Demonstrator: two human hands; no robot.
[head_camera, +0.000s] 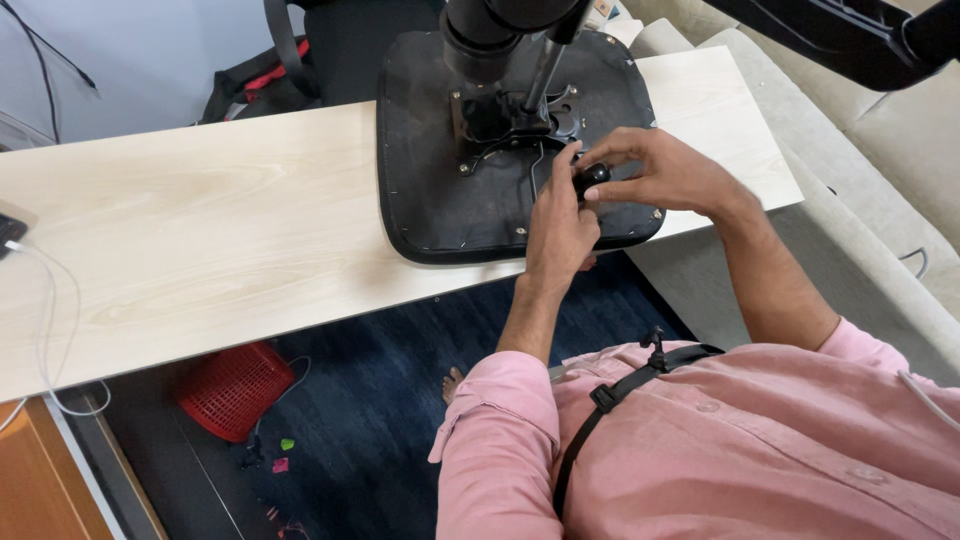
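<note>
Upturned black chair seat lies on the bench, toward its right end, underside up, metal mounting plate already sitting on it with the black column standing up from the plate. Both hands meet at a small black knob just right of the plate: left hand reaches up from below, fingers pinching at it, right hand curled over it from the right, fingertips closed on the knob. Judging by this, plate looks mounted, knob fitting in progress, can't tell how tight it is. Bench is a long pale wood board, white cable hanging off its left end. Below: dark blue carpet, red basket, small bits on the floor. Beige sofa at right, black bag by the grey wall
</note>
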